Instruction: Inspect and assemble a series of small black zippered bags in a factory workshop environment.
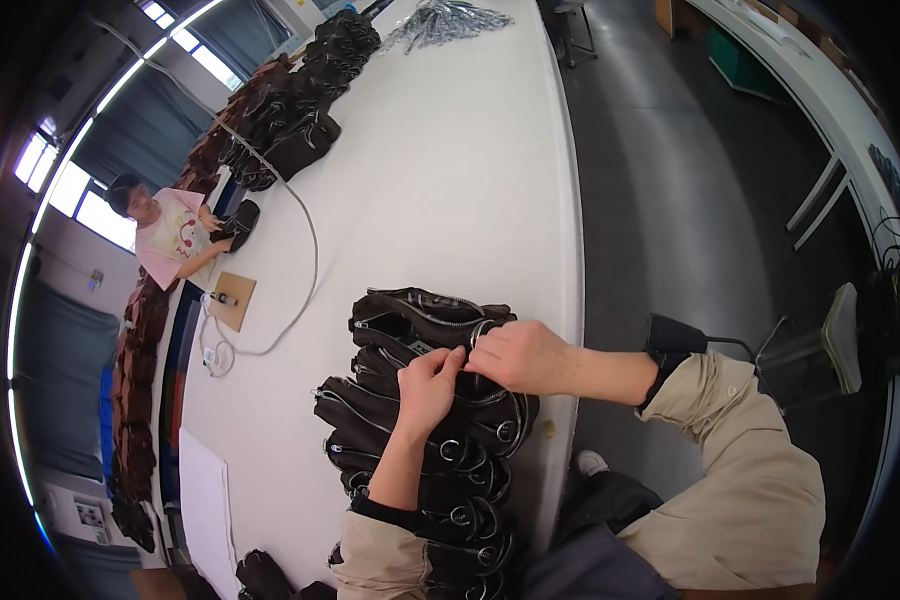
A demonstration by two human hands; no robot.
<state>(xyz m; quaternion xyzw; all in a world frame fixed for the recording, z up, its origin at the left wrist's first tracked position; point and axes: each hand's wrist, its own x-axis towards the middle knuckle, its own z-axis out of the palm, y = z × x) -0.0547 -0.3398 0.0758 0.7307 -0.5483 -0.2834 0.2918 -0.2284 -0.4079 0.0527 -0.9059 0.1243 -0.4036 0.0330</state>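
Observation:
A row of dark brown zippered bags (370, 405) with silver D-rings lies packed along the table's near right edge. My two hands meet over one bag (410, 318) towards the far end of the row, its zipper partly open. My left hand (427, 392) pinches with thumb and forefinger at the bag's side; what it holds is too small to make out. Close beside it, my right hand (520, 357) is closed with curled fingers, near a metal ring (478, 332) at the bag's end. The fingers hide what the right hand grips.
The white table (440, 180) stretches away. At the left, a person (175, 235) handles a dark bag (238, 225) near a brown board (234, 300) and a looping grey cable (315, 250). More bags (300, 140) are heaped beyond. A stool (840, 335) stands at right.

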